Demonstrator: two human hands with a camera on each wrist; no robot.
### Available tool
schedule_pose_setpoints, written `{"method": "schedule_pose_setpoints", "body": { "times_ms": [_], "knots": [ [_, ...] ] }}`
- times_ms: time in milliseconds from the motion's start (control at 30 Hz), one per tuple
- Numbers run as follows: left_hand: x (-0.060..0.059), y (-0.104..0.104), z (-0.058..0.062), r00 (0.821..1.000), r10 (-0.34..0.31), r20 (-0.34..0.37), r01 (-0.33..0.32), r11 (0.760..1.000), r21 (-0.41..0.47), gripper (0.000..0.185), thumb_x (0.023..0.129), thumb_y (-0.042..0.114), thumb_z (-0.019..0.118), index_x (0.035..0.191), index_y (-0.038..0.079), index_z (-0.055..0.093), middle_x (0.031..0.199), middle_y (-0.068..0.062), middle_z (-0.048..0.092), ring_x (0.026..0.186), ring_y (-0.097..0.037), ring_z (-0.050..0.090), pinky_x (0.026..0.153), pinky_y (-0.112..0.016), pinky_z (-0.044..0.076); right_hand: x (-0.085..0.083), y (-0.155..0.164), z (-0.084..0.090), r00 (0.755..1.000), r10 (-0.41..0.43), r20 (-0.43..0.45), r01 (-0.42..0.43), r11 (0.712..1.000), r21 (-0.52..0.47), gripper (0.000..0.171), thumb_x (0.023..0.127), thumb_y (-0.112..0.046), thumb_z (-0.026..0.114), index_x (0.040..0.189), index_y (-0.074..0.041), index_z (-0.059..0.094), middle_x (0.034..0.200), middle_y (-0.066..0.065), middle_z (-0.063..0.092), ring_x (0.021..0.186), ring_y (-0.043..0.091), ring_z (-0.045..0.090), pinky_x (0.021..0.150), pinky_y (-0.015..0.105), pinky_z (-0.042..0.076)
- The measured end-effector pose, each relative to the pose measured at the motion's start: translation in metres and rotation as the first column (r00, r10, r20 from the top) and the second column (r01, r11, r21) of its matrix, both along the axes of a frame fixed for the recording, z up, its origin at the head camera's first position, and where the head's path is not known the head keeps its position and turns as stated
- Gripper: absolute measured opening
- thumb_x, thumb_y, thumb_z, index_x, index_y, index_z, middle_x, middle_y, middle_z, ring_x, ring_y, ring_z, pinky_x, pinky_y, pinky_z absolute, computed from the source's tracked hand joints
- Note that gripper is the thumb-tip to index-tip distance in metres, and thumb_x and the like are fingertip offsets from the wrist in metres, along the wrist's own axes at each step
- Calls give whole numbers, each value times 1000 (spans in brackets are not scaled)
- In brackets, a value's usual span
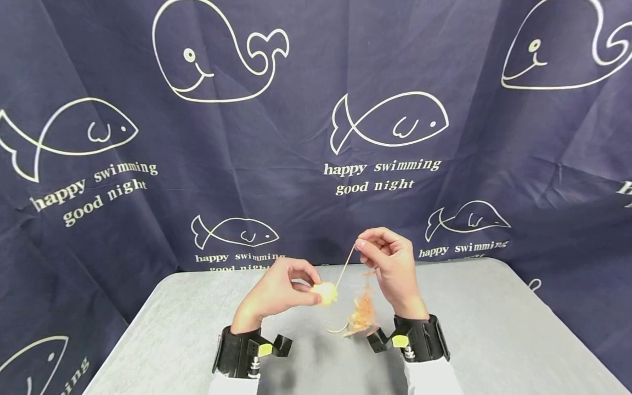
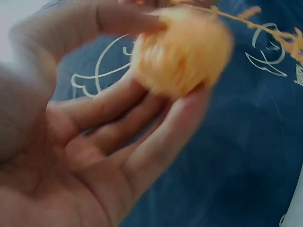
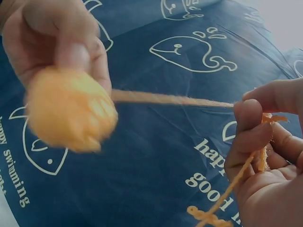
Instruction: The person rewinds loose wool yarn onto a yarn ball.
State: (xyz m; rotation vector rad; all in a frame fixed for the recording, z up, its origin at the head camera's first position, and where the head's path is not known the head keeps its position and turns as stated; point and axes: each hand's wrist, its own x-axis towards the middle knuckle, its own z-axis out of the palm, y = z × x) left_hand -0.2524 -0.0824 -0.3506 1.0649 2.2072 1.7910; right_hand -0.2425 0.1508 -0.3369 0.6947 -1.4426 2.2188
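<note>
A small ball of yellow-orange yarn [image 1: 326, 294] is pinched between the thumb and fingers of my left hand [image 1: 278, 291]. In the left wrist view the yarn ball [image 2: 187, 52] looks round and slightly blurred. From it a taut strand [image 3: 175, 99] runs across to my right hand [image 3: 270, 146], whose thumb and forefinger pinch it. More yarn passes through the right palm, and a loose tangle of orange yarn [image 1: 362, 314] hangs below my right hand [image 1: 392, 266] in the head view. Both hands are raised above the table.
A grey table [image 1: 474, 307] lies beneath the hands. Behind it hangs a dark blue curtain [image 1: 296, 137] printed with white whales, fish and lettering. Each wrist wears a black camera strap [image 1: 237, 351].
</note>
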Motion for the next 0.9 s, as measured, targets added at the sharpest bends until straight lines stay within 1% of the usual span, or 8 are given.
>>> {"method": "schedule_pose_setpoints", "body": {
  "times_ms": [67, 200, 300, 400, 567, 700, 800, 900],
  "knots": [
    [1, -3, 1, 989, -142, 44, 142, 990, -2, 20, 75, -8, 77, 93, -7, 68, 87, -9, 69, 78, -14, 69, 74, -30, 62, -1, 1, 0, 1000, 15, -2, -15, 1000, -2, 22, 87, 16, 65, 89, -4, 72, 76, 3, 69, 57, 11, 57, 50, 16, 44],
    [2, -6, 4, 928, -364, 80, 355, 929, 108, 23, 77, -11, 72, 98, -17, 62, 90, -6, 67, 82, -13, 68, 75, -26, 61, -2, 0, 0, 999, 32, 4, -32, 999, 29, 21, 87, 15, 65, 91, -4, 72, 77, 2, 70, 58, 9, 57, 51, 16, 44],
    [2, -5, 6, 885, -463, 47, 443, 869, 223, 26, 78, -12, 71, 99, -21, 58, 97, -7, 66, 89, -14, 66, 80, -27, 60, -3, -1, -1, 1000, 10, 22, -12, 997, 82, 14, 88, 12, 68, 91, -1, 72, 76, 2, 69, 58, 10, 58, 52, 17, 45],
    [2, -2, 7, 871, -491, -18, 467, 816, 341, 23, 80, -11, 72, 100, -15, 61, 103, -7, 66, 95, -16, 64, 84, -30, 60, -4, -3, -4, 999, -20, 46, 12, 984, 180, 6, 88, 8, 71, 94, 8, 69, 76, 2, 69, 59, 11, 59, 53, 18, 47],
    [3, 8, 9, 935, -345, -85, 330, 753, 569, 28, 81, -11, 65, 101, 6, 73, 104, -5, 69, 98, -16, 65, 85, -25, 57, -6, -7, -9, 997, 7, 74, -33, 932, 362, 12, 88, 2, 74, 96, 9, 69, 78, 2, 69, 62, 11, 60, 55, 22, 50],
    [6, 14, 11, 981, -190, 28, 108, 668, 737, 36, 83, -14, 51, 100, 6, 75, 106, -5, 72, 101, -17, 68, 86, -26, 58, -5, -14, -10, 997, 36, 72, -64, 892, 447, 8, 89, 0, 74, 95, 4, 71, 75, 4, 67, 62, 14, 60, 55, 23, 50],
    [8, 18, 13, 982, -107, 155, -61, 598, 799, 33, 90, -12, 48, 98, 5, 75, 110, -9, 72, 101, -19, 69, 90, -30, 58, -3, -19, -10, 998, 38, 59, -61, 875, 480, 7, 88, -1, 75, 94, 2, 72, 74, 4, 66, 61, 15, 60, 54, 23, 50],
    [9, 23, 15, 961, -37, 274, -209, 552, 807, 27, 93, -9, 50, 93, 5, 73, 111, -11, 70, 99, -19, 70, 93, -33, 58, -1, -22, -10, 998, 35, 44, -52, 867, 496, 6, 88, 0, 75, 93, 0, 72, 73, 4, 65, 60, 14, 60, 53, 22, 49]
  ]
}}
